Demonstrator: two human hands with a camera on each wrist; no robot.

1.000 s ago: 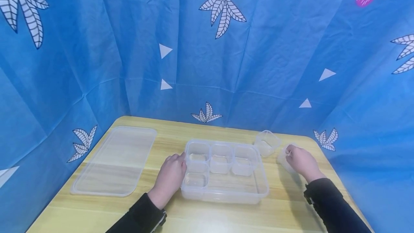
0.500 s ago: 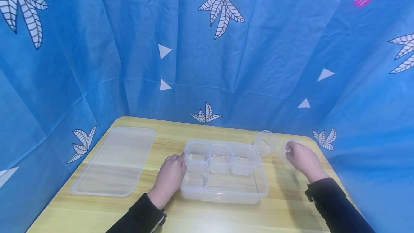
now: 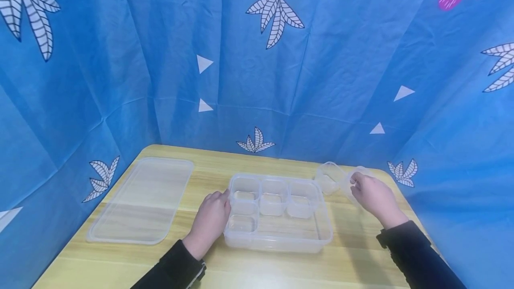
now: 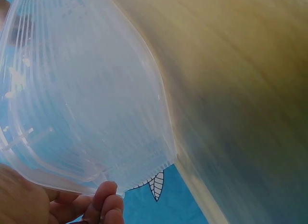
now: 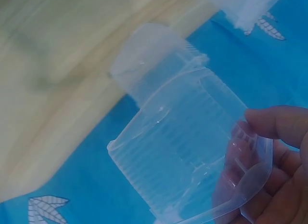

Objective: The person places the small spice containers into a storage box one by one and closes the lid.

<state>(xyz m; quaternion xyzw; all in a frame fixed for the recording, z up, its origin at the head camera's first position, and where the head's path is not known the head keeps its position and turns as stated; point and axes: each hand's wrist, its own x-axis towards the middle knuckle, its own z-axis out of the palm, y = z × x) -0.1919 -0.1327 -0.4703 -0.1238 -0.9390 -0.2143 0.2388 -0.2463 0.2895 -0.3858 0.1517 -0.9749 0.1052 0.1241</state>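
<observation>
A large clear plastic box (image 3: 281, 243) sits on the table, with several small clear compartment cups inside, along its far side and near-left corner. My left hand (image 3: 209, 218) holds the box at its left side; in the left wrist view the fingertips (image 4: 109, 188) curl at the rim. Right of the box, my right hand (image 3: 375, 196) pinches another small plastic cup (image 5: 178, 137) by its rim, thumb on one side and fingers on the other. A second loose cup (image 3: 328, 178) lies tilted by the box's far-right corner, close beside the held one.
A flat clear lid (image 3: 142, 200) lies at the left of the wooden table (image 3: 257, 275). Blue patterned cloth (image 3: 257, 79) hangs behind the table and along both sides.
My right hand has moved the small cup slightly away from me and to the left, closer to the loose cup. My left hand stays at the box.
</observation>
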